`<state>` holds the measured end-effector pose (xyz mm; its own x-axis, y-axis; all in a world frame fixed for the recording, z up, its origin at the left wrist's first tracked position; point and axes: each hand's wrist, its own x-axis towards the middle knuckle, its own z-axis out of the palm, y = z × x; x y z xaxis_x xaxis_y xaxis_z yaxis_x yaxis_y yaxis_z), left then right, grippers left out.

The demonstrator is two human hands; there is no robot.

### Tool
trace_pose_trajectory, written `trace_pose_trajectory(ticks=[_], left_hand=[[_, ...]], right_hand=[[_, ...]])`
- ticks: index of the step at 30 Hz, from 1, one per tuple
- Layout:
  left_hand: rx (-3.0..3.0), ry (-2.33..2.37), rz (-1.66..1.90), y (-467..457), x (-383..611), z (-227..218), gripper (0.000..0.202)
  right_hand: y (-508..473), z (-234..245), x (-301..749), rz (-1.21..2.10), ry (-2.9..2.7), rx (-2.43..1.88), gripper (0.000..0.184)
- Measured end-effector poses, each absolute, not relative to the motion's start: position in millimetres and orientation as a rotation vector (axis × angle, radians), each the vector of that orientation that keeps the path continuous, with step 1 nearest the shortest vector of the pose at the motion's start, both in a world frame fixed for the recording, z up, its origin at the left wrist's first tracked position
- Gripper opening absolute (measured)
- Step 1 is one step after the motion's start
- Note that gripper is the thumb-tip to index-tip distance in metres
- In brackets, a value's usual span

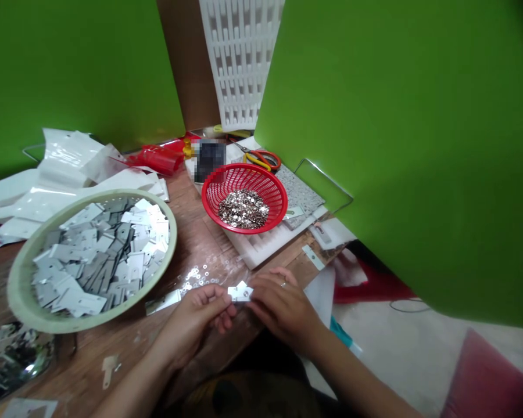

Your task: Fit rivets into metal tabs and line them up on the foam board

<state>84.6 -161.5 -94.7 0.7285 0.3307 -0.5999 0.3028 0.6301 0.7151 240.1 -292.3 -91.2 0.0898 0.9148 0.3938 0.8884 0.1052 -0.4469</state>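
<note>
Low centre of frame: both hands meet over the near edge of the wooden surface.

Left hand: thumb and forefinger pressed together on the left end of a small silver tab.
Right hand: fingertips pinch the tab's right end, the other fingers loosely curled, a ring on one of them.

The tab sits between the two sets of fingertips, just above the wood. I cannot tell whether it touches the wood.

Handling (my judgement):
- The tab looks like thin, flat, stiff sheet and very light.
- Its shiny faces are probably slippery, and the cut edges may be sharp.
- I would hold it by the flat faces near one end with a light pinch, since a hard squeeze could bend it.
- Any holes or fittings on it are too small to make out.

Surroundings:
- A scatter of tiny washers lies on the surface just up and left of the hands.
- At left of frame, a pale green bowl is heaped with similar silver pieces.
- At centre, a red basket holds small shiny discs and rests on a white tray.
- Behind the basket lie orange-handled scissors.
- At upper left is a pile of white plastic bags.
- Green panels stand at both sides.
</note>
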Motion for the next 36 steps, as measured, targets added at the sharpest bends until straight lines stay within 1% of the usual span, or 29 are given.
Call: trace_pose_trajectory(ticks=[4,7,9,15,17,19,22,30,36], left_hand=[[0.919,0.798,0.031,-161,84,-96,0.025],[0.915,0.811,0.050,-159,83,-96,0.024],[0.915,0.821,0.061,-157,82,-96,0.024],[0.955,0.820,0.056,-156,84,-93,0.026],[0.973,0.805,0.042,-156,87,-92,0.027],[0.989,0.781,0.037,-157,93,-89,0.027],[0.995,0.756,0.063,-155,104,-85,0.027],[0.980,0.746,0.106,-151,113,-79,0.025],[0.996,0.829,0.053,-150,95,-84,0.026]], right_hand=[[-292,-92,240,0.128,-1.722,-1.738,0.014],[-294,-95,240,0.246,-1.523,-1.726,0.024],[-296,-97,240,0.383,-1.293,-1.760,0.028],[-297,-99,239,0.931,-0.685,-1.704,0.024],[-296,-96,239,1.084,-0.573,-1.652,0.028],[-296,-93,240,1.157,-0.486,-1.612,0.033],[-294,-89,244,1.131,-0.376,-1.556,0.033],[-278,-98,263,0.846,-0.316,-1.545,0.035],[-290,-115,267,0.709,-0.304,-1.708,0.041]])
